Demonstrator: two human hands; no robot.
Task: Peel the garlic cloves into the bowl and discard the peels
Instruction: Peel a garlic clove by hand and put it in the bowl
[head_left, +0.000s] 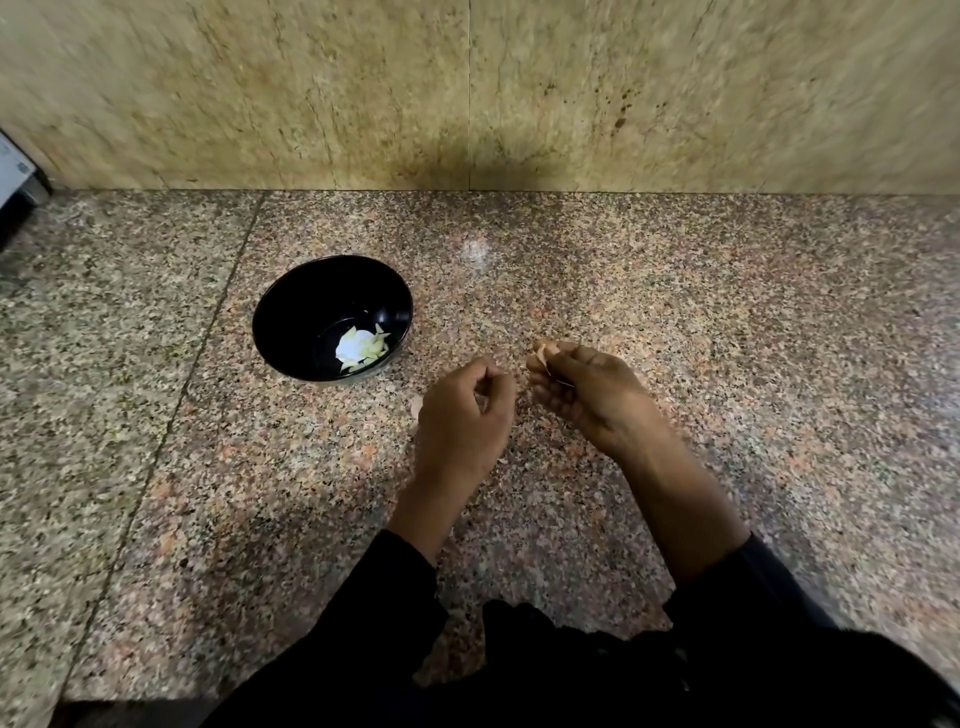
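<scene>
Right hand (587, 389), centre of frame, has its fingers curled around a garlic clove (543, 353); a pale tip shows at the fingertips. Left hand (465, 415), just beside it, has fingers curled inward; whether it holds anything cannot be told. Black bowl (291, 312), left of centre on the speckled tabletop (727, 322), contains peeled cloves (363, 348) at its bottom. A pale scrap, possibly peel (415, 407), lies on the tabletop touching the left hand's outer edge. Both arms wear dark sleeves (395, 592).

right hand (582, 389) pinching garlic clove (543, 353), black bowl (291, 317) nearby
</scene>
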